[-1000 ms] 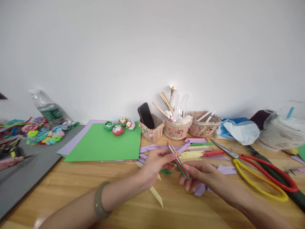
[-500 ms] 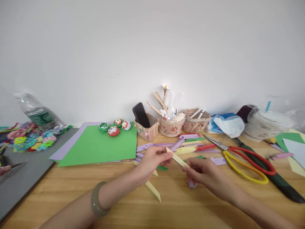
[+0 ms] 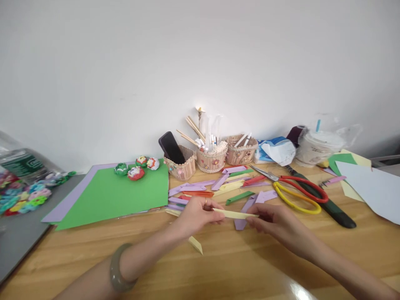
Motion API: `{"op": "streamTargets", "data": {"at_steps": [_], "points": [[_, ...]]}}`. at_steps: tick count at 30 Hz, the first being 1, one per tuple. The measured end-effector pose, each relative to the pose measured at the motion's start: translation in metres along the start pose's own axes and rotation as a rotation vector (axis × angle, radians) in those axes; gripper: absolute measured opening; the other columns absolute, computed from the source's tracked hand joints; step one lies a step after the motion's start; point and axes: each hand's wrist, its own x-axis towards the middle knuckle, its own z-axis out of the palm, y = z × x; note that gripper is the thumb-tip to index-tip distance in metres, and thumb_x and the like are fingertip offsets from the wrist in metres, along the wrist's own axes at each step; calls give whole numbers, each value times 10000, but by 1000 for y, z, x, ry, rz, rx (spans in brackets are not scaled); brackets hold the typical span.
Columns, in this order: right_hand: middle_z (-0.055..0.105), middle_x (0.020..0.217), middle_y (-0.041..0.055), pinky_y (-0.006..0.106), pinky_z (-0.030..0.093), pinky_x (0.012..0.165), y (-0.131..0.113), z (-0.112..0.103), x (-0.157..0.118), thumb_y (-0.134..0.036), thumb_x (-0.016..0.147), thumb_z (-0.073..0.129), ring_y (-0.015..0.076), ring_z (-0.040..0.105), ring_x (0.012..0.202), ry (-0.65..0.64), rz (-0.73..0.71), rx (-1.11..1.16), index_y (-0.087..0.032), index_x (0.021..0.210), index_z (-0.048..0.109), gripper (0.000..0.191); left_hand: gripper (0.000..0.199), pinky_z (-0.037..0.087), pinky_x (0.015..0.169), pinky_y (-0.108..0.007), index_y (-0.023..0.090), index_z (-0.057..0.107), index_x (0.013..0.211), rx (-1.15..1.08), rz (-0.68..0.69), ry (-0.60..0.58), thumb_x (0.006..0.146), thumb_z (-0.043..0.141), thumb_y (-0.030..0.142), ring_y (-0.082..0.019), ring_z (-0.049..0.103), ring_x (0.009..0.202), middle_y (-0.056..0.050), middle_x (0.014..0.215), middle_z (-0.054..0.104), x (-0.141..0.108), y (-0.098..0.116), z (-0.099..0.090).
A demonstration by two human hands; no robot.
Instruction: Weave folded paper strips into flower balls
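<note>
Between my two hands a folded pale yellow paper strip is held nearly level, above the wooden table. My left hand pinches its left end between thumb and fingers. At the strip's other end, my right hand pinches it the same way. Behind my fingers lies a purple folded paper strip, partly hidden by the right hand. Another yellow strip lies on the table under my left wrist. Several purple, red, green and yellow folded strips are heaped beyond my hands, among them a green one.
Scissors with red and yellow handles lie right of the strips, over a black-handled tool. Small decorated baskets line the wall. Green paper sheets carry small paper flowers on the left. A lidded cup stands back right.
The yellow strip has gone from slanting to nearly level, my right hand shifting slightly right. My view has turned to the right, so the table's things appear further left.
</note>
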Motion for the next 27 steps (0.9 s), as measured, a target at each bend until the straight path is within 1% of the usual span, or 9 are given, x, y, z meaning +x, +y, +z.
{"op": "streamTargets", "data": {"at_steps": [5,9,11,13,16,17,19,23,27], "points": [[505,599,-6,244,306,514,7,-2,-13,-324,788,473,131,439,566,-62,82,-129,-167,660,574,226,181,433,655,-279,140,686,729,194,-13,-79,568,690,222,-161,594,645,-30,670,679,-2,-9,1],[488,581,-14,243,300,514,19,-12,-20,-263,745,471,133,438,564,-129,163,-219,-171,629,536,162,256,426,684,-279,163,685,884,435,104,-15,671,625,291,-174,593,737,-44,805,691,-5,-6,-2],[507,588,-8,243,300,510,25,-17,-23,-258,742,469,139,453,570,-169,193,-256,-174,637,539,152,255,423,663,-263,164,675,912,551,154,-22,723,579,304,-163,591,727,-47,831,691,-5,0,-6],[525,589,-2,248,293,504,32,-20,-26,-266,753,466,146,467,567,-163,195,-341,-180,648,549,159,210,408,626,-245,171,676,874,674,170,-100,741,565,289,-152,581,701,-36,813,687,-6,8,-14],[537,577,-3,257,275,500,37,-22,-29,-260,769,459,152,487,547,-97,158,-516,-196,662,549,153,136,384,629,-224,195,672,829,917,262,-323,726,599,245,-141,569,734,-11,823,660,-10,24,-29],[547,584,-4,258,273,502,38,-23,-30,-258,773,459,155,500,548,-79,146,-561,-203,677,552,145,136,381,640,-226,197,668,829,1002,295,-365,710,622,243,-143,565,748,-11,835,644,-13,29,-34],[573,602,-3,261,275,506,38,-23,-30,-266,784,461,164,530,558,-60,133,-623,-216,718,565,133,170,381,677,-243,200,657,857,1129,289,-454,696,645,252,-164,566,799,-18,867,629,-17,37,-42],[605,606,12,265,270,493,33,-23,-28,-305,798,480,186,565,557,-45,120,-709,-228,732,584,145,190,381,698,-274,201,634,857,1306,206,-526,674,670,232,-214,566,867,-40,917,630,-24,39,-46],[625,584,19,264,267,461,31,-26,-28,-350,796,510,203,578,520,4,122,-755,-243,787,604,143,56,365,632,-263,190,612,692,1398,243,-506,669,657,168,-197,559,777,-22,795,618,-24,32,-44]]}}
